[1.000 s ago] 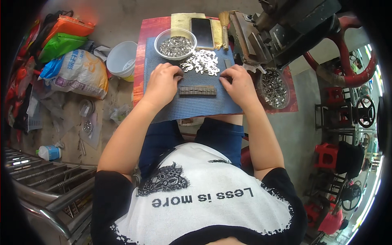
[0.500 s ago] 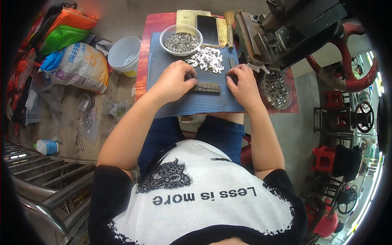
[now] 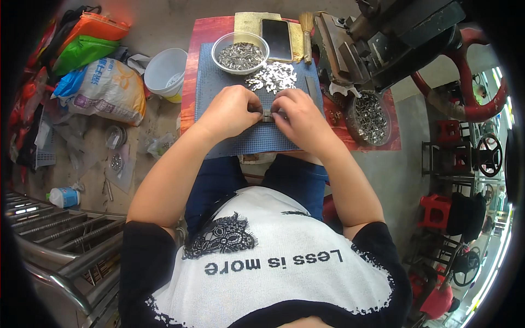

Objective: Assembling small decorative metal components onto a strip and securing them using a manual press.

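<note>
On the blue ribbed mat [image 3: 246, 143] lies a slotted dark metal bar [image 3: 267, 116], mostly covered by my hands. My left hand [image 3: 231, 112] is closed at the bar's left end, thumb and curled fingers against it. Over its right part my right hand [image 3: 301, 119] bends its fingers in a pinch; what is between them is hidden. Just beyond the hands a loose pile of small shiny metal pieces [image 3: 273, 76] is spread. Behind it, to the left, a clear round bowl [image 3: 217, 61] holds many small metal parts.
A phone [image 3: 277, 39] lies on a yellow cloth [image 3: 249, 23] beside a brush [image 3: 307, 33]. A dark machine [image 3: 394, 49] with a red handwheel [image 3: 465, 104] stands at right, above a tub of metal parts [image 3: 371, 117]. A white bucket [image 3: 164, 71] and sacks [image 3: 109, 90] are left.
My right hand has moved left from beside the bar onto its right part, covering it. My left hand has stayed near the bar's left end, shifting slightly.
</note>
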`<state>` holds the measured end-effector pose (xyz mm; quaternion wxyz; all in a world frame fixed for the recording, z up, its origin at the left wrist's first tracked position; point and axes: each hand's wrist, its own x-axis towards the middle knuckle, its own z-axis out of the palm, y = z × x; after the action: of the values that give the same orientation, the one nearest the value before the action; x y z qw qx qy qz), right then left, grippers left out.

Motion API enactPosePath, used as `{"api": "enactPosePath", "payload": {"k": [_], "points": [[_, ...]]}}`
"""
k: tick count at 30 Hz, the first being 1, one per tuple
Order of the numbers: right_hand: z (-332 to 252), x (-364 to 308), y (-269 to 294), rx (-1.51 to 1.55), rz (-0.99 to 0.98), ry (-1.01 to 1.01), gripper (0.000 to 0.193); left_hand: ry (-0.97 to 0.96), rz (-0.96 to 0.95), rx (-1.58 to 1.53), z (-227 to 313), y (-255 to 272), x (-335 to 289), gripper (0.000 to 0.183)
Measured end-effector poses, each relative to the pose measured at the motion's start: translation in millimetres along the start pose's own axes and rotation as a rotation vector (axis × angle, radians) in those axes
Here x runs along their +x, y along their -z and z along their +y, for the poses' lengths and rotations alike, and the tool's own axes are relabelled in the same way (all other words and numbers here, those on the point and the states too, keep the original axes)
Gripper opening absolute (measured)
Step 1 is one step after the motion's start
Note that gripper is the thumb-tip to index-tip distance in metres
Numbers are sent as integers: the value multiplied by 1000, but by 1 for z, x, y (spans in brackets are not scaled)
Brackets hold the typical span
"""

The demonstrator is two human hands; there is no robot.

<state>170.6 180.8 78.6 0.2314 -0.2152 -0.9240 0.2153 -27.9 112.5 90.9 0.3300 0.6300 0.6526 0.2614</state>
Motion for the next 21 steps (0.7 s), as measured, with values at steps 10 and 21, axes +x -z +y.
{"api": "enactPosePath", "payload": {"k": [10, 21], "points": [[-16, 7, -9, -218, -8, 80, 9, -160, 275, -33, -16, -8, -18, 27], [-2, -7, -5, -144, 96, -153, 17, -214, 381, 25, -31, -26, -29, 25]]}}
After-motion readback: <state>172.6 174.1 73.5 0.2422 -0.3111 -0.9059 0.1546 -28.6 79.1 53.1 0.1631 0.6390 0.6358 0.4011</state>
